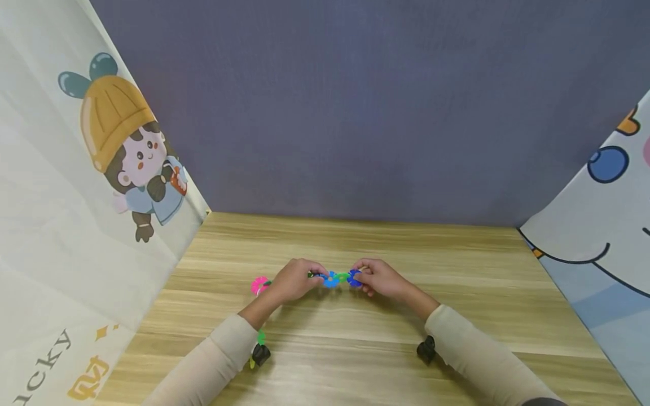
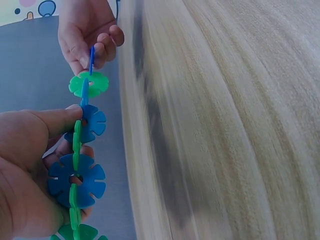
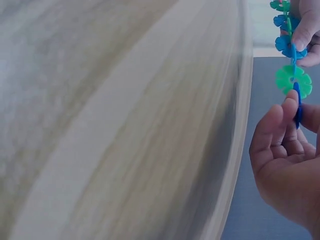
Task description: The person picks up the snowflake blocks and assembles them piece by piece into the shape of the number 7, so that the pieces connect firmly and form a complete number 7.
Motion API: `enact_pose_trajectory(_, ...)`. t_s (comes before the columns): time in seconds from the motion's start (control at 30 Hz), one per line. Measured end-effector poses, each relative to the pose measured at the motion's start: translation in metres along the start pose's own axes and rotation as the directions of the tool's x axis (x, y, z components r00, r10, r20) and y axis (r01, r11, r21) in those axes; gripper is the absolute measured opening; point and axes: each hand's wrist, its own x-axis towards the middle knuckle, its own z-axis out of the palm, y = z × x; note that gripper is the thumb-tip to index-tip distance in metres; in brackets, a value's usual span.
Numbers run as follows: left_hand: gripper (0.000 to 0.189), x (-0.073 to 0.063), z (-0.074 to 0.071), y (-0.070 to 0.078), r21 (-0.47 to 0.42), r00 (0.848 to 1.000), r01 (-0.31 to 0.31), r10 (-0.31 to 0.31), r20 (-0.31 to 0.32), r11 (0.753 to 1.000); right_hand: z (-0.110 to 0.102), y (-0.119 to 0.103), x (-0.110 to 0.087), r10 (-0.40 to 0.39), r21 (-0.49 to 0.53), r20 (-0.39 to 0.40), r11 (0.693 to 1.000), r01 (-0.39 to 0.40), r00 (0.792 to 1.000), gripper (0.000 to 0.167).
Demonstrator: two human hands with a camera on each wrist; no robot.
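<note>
A chain of flower-shaped interlocking plastic discs stretches between both hands, raised over the table in the wrist views. My left hand pinches the chain by a light blue disc, with more blue and green discs running back along its palm. At the other end, my right hand pinches a dark blue disc between thumb and fingers. That disc meets a bright green disc, which is slotted onto the light blue part. Past the left wrist, the chain shows a pink disc.
Beneath the hands lies a wood-grain table. Near the left sleeve are a green disc and a yellow piece. A black device sits below the right wrist. A grey-blue panel stands behind, with printed cloths at the sides.
</note>
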Motion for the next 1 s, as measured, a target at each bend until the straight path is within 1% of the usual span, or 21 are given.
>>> enact_pose_trajectory(0.23,0.013,0.0011,-0.0024,0.001,0.024,0.999,-0.041,0.041,-0.012,0.999,0.0007,-0.0032,-0.0008,-0.013,0.022,0.004,1.0,0.013,1.0,0.02)
enact_pose_trajectory(0.37,0.015,0.0014,-0.003,0.0017,0.011,0.998,-0.05,0.05,-0.026,0.999,0.0009,-0.004,-0.0006,-0.01,0.064,-0.01,0.998,0.01,1.0,0.021)
enact_pose_trajectory(0.6,0.015,0.0034,-0.0022,0.0041,0.048,0.994,-0.089,0.092,-0.052,0.995,0.0045,-0.0071,-0.0016,-0.034,0.097,-0.033,0.995,0.037,0.999,0.019)
enact_pose_trajectory(0.77,0.013,0.0052,-0.0017,0.0072,0.059,0.994,-0.085,0.089,-0.067,0.995,0.0069,-0.0077,-0.0032,-0.038,0.101,-0.039,0.994,0.041,0.999,0.017)
enact_pose_trajectory(0.87,0.013,0.005,-0.0012,0.0076,0.058,0.994,-0.084,0.087,-0.06,0.995,0.0074,-0.0067,-0.0039,-0.025,0.092,-0.038,0.995,0.028,0.999,0.017)
enact_pose_trajectory(1.0,0.013,0.0038,-0.0017,0.0071,0.046,0.993,-0.102,0.104,-0.052,0.994,0.007,-0.0052,-0.005,-0.014,0.098,-0.031,0.995,0.017,0.999,0.018)
